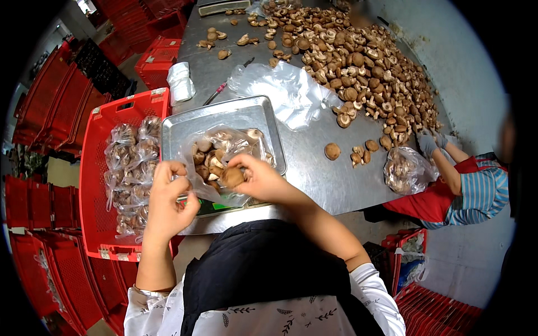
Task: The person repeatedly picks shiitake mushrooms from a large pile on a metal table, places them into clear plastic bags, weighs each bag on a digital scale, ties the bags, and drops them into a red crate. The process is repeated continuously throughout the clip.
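A clear plastic bag (265, 157) of shiitake mushrooms (204, 157) lies in the metal pan (222, 110) of a weighing scale. At the bag's left edge, my left hand (171, 201) has its fingers curled on the plastic film. My right hand (265, 178) pinches one brown shiitake cap (232, 177) over the bag's near side. Part of the scale's lit display (222, 206) shows beneath the bag and my hands.
Left of the scale, a red crate (93, 189) holds several tied mushroom bags (138, 168). Empty bags (286, 90), a pen (220, 88) and a white roll (180, 82) lie on the metal table (311, 185). A large mushroom heap (357, 63) spreads far right, where a gloved co-worker (454, 180) handles another bag (401, 170).
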{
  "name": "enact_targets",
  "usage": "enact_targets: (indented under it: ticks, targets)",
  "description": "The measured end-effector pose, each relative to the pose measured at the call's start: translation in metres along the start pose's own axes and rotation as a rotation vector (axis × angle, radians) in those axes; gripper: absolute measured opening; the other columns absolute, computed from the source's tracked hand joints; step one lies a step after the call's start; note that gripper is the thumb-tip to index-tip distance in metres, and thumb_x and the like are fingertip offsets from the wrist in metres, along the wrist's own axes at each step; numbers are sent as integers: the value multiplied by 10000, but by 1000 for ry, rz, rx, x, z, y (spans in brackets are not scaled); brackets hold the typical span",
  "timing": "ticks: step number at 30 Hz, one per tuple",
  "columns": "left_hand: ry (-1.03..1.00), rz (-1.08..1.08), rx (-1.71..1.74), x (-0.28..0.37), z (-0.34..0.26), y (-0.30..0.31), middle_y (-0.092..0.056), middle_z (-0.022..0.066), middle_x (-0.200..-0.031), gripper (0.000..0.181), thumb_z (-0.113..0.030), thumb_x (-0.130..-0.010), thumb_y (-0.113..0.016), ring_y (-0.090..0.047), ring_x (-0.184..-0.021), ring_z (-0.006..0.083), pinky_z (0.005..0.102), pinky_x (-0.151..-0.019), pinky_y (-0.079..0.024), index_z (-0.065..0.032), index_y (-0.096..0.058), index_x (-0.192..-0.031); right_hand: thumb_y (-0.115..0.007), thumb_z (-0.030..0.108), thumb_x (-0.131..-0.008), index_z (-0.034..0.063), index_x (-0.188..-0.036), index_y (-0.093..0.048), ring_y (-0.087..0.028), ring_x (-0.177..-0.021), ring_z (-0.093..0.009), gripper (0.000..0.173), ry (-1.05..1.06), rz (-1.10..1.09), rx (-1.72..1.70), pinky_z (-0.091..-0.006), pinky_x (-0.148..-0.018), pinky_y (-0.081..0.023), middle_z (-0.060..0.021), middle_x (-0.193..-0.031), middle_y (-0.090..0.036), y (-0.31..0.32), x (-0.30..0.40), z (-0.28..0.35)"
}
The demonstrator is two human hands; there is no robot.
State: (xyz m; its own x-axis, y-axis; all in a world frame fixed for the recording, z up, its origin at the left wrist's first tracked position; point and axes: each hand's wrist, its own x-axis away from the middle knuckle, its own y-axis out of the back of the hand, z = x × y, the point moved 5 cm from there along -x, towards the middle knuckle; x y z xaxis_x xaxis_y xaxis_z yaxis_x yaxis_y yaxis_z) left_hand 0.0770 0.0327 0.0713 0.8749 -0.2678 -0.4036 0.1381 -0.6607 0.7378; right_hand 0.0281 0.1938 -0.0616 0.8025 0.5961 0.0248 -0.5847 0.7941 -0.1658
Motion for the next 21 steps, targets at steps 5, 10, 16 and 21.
enact_targets:
  ticks: [5,10,16,21]
  targets:
    - [25,-180,291,-3,18,25,-455,112,-902,208,-31,-665,-597,-491,-907,257,348,-836,-394,-10,-400,-601,-574,-129,-727,11,-1169,-442,-592,-936,-160,482,149,-351,-219,-254,-790,-494,-98,-1054,-564,36,9,64]
    - [51,-334,427,-54,41,38,-473,72,-880,331,55,-764,-578,-508,-890,187,307,-836,-392,-24,-320,-573,-582,-152,-680,-11,-1130,-506,-556,-995,-149,478,353,-504,73,-271,-870,-463,-85,-1096,-548,56,34,101]
    - [231,-221,168,-56,46,16,-511,93,-913,282,-3,-788,-586,-511,-935,199,288,-849,-381,-6,-380,-595,-577,-142,-713,-2,-1171,-490,-497,-1095,-170,488,529,-629,125,-291,-941,-407,-103,-1209,-502,79,100,120]
    - [-159,-547,-503,-19,1,-23,-375,201,-1271,132,-75,-793,-603,-406,-1148,350,445,-980,-295,-22,-564,-907,-571,-156,-719,8,-1201,-423,-505,-1078,-175,530,422,-804,-205,-288,-886,-442,-110,-1184,-497,117,190,60]
